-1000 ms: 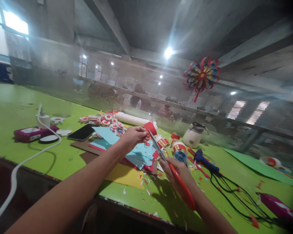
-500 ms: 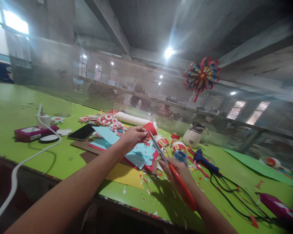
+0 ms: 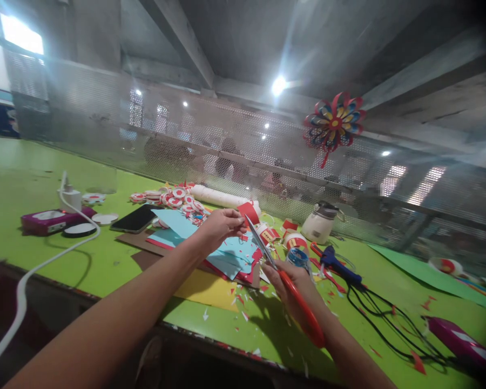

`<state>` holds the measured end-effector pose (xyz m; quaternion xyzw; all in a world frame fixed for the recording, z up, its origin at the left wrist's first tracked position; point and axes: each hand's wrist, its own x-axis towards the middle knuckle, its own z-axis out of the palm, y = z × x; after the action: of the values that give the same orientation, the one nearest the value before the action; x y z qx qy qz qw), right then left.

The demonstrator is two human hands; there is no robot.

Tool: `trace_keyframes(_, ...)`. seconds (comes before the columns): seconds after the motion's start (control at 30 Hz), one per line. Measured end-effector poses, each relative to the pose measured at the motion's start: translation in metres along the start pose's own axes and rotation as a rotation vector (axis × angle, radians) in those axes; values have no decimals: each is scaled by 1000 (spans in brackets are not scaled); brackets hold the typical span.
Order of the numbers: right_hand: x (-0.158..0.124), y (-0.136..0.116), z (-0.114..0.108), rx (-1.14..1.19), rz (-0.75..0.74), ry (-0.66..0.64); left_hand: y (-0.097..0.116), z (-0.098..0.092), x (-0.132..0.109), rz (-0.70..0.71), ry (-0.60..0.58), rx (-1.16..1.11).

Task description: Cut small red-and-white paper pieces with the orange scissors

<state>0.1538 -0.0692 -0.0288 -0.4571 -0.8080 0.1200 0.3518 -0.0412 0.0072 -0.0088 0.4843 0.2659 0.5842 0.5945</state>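
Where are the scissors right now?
In the head view, the scissors are just right of the middle, held in the right hand, with their tips at the red paper in the left hand.

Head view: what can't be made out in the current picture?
All in the head view:
Red paper: its held edge, behind the left hand's fingers.
Scissors: part of the handles, covered by the right hand.
White cable: its continuation, cut off by the left edge.
Dark shapes behind the mesh screen: details, blurred by the mesh.
Red-and-white cup: its markings, too small to read.
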Motion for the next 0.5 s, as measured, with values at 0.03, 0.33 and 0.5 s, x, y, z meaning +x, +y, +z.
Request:
trace_keyframes(0.03, 0, -1, 0, 1, -4, -6, 0, 0, 0, 0, 2, -1)
trace_keyframes(0.33, -2, -5, -2, 1, 6, -16, -1, -1, 1, -2, -13, -3)
trace_keyframes(0.5, 0, -2, 0, -1, 15, -12, 0, -1, 1, 5, -2, 7)
